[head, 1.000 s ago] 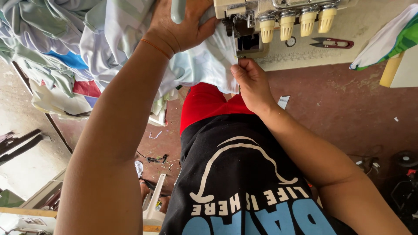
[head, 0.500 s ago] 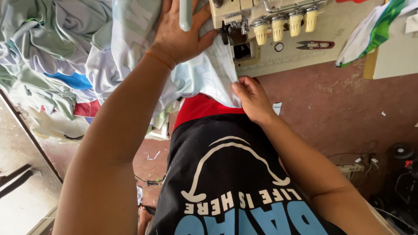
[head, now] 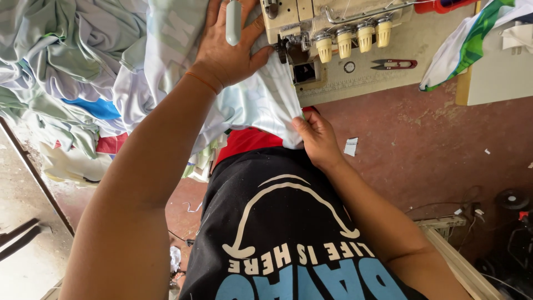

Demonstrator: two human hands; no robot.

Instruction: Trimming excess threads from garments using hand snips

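Nearest the camera, a black printed shirt [head: 288,239] is worn by the person and fills the lower centre, with red cloth [head: 247,139] seen just above it. The right hand [head: 317,139] is closed in a pinch grip on the lower hanging edge of the pale blue-white fabric [head: 261,103]; the cloth edge runs between thumb and fingers, and the fingertips are partly wrapped by it. Further up, the left hand [head: 227,53] is laid flat, fingers spread, on the same fabric, pressed down on it just left of the sewing machine [head: 311,28]; nothing is clasped by it. A pale green rod-like part [head: 234,22] lies across the left fingers; whether it is touched cannot be told. The fabric is stretched from the left palm toward the presser area [head: 288,50] and down to the right grip. The needle is hidden by machine parts and cloth. Four cream tension knobs [head: 352,39] are seen on the machine front, and thread snips [head: 394,64] lie on the bench [head: 388,78] to its right. A heap of pale green, white and blue garments [head: 72,66] is piled far left, cut off by the frame. A green-white cloth [head: 472,39] is cut off top right. The machine top is out of frame.
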